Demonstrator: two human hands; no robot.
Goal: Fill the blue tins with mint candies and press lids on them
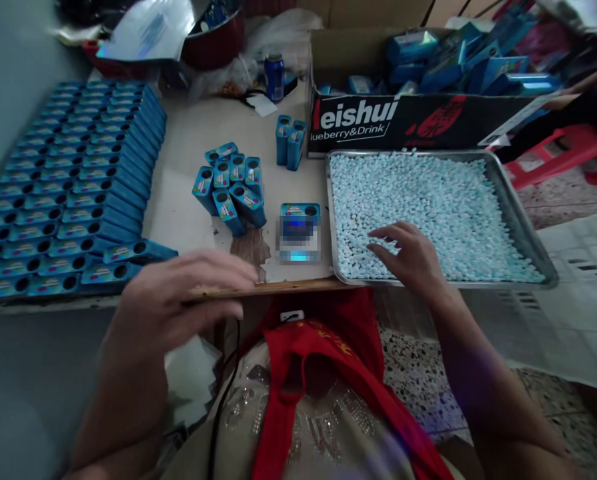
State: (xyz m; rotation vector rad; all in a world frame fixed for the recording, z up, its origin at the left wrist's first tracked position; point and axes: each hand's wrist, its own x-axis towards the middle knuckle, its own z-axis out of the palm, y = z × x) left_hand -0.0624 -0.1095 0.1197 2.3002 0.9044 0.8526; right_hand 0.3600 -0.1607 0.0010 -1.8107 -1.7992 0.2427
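Note:
My right hand (pixel 412 259) hovers over the near left part of a metal tray (pixel 503 180), its fingers apart and holding nothing. Pale blue and white candy-like pellets (pixel 428 193) fill that tray. Off the table's front edge is my left hand (pixel 178 293), fingers stretched out and thumb apart, with nothing between them. It is nearest to a tilted blue box (pixel 141 251) at the end of the stacked rows. Between my hands a single small blue box (pixel 299 211) with a round dark hole sits left of the tray; its front is blurred out.
Rows of blue boxes (pixel 78 160) cover the table's left side. A loose group of several boxes (pixel 237 170) and a pair (pixel 296 137) stand mid-table. Behind are a blue can (pixel 274 79), a red bowl (pixel 215 43) and a carton (pixel 358 127) of blue packs. A red stool (pixel 553 150) stands right.

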